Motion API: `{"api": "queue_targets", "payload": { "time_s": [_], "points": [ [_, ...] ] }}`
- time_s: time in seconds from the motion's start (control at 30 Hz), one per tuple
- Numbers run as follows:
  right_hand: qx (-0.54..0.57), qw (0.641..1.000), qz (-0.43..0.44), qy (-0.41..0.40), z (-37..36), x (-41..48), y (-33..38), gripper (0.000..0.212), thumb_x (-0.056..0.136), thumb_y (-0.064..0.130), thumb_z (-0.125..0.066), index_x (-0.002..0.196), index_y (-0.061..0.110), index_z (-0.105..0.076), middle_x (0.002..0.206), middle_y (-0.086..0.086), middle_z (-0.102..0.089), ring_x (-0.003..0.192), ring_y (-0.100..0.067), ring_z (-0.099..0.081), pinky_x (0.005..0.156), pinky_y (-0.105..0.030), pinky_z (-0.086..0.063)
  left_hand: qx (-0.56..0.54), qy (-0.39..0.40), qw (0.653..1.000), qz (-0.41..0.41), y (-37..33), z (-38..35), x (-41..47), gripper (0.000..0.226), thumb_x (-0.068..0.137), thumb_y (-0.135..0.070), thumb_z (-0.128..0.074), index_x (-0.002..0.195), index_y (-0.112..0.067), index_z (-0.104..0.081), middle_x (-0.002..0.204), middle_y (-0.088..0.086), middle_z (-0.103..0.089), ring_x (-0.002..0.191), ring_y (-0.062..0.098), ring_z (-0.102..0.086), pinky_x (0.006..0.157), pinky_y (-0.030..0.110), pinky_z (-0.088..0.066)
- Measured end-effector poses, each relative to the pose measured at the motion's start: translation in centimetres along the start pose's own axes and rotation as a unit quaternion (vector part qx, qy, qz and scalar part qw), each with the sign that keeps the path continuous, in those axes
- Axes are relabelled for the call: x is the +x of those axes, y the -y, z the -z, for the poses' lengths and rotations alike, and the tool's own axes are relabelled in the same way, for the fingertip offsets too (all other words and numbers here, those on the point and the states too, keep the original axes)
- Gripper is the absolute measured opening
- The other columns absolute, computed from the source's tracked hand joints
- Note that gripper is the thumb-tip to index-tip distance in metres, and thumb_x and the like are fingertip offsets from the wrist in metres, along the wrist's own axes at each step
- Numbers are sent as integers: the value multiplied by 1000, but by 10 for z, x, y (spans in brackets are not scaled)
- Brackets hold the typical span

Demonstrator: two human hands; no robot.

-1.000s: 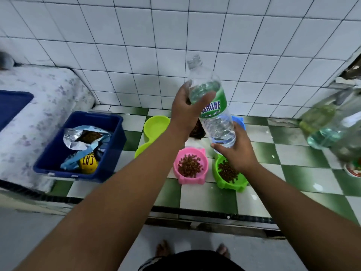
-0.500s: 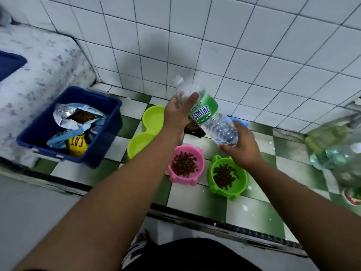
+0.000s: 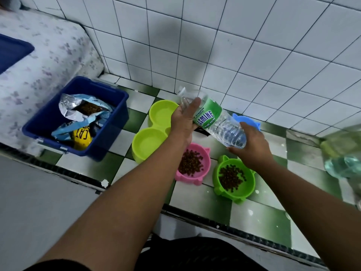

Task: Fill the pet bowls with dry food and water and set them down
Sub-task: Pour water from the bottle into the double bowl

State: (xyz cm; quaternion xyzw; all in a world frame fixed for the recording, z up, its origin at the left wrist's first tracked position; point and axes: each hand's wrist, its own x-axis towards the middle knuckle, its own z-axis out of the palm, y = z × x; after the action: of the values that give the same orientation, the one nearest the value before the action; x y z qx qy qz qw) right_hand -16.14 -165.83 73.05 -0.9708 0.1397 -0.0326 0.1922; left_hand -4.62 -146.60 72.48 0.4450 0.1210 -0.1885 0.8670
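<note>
A clear water bottle (image 3: pixel 218 122) with a green label lies tilted, its uncapped neck pointing left over the yellow-green double bowl (image 3: pixel 150 141). My left hand (image 3: pixel 184 120) grips the bottle's upper part near the neck. My right hand (image 3: pixel 252 145) holds its base from below. A pink bowl (image 3: pixel 205 169) and a green bowl (image 3: pixel 248 184) each hold dry food. A blue bowl (image 3: pixel 247 121) sits behind the bottle, mostly hidden. Both halves of the double bowl look pale inside; water in them cannot be told.
A blue bin (image 3: pixel 109 122) at the left holds an open foil bag of dry food (image 3: pixel 84 110). Blurred green and clear bottles (image 3: pixel 343 153) stand at the right edge. A tiled wall rises behind the checkered ledge (image 3: pixel 259 216), and a floral cloth surface (image 3: pixel 39 65) lies far left.
The bottle has gone from nearly upright to steeply tilted, neck lowered to the left toward the yellow-green double bowl. Both hands moved down with it, and my view shifted closer.
</note>
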Motion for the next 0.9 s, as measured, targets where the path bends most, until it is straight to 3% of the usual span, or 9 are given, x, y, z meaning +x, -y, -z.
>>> {"api": "queue_targets", "payload": {
  "time_s": [0.3,0.57,0.9],
  "points": [
    [-15,1000,-4,19,4,5,3,94,72,39,-87,150,17,-39,149,-9,-48,135,-32,-43,105,-47,-40,-33,-26,999,9,1,2,-3,24,92,-21,-76,111,-10,-66,98,9,-74,85,23,-73,79,45,-63],
    [-45,998,-8,40,5,9,-1,94,72,42,-86,149,19,-39,149,-9,-48,133,-34,-44,102,-48,-43,-29,-36,999,21,4,1,-6,12,96,-25,-70,102,-15,-65,96,7,-73,89,24,-72,68,36,-64],
    [-76,995,-3,57,10,13,-7,92,74,47,-82,150,21,-36,148,-7,-48,132,-32,-43,102,-47,-42,-42,-53,997,41,10,0,-5,20,96,-30,-69,104,-13,-64,95,6,-73,90,24,-72,62,33,-62]
  ]
}}
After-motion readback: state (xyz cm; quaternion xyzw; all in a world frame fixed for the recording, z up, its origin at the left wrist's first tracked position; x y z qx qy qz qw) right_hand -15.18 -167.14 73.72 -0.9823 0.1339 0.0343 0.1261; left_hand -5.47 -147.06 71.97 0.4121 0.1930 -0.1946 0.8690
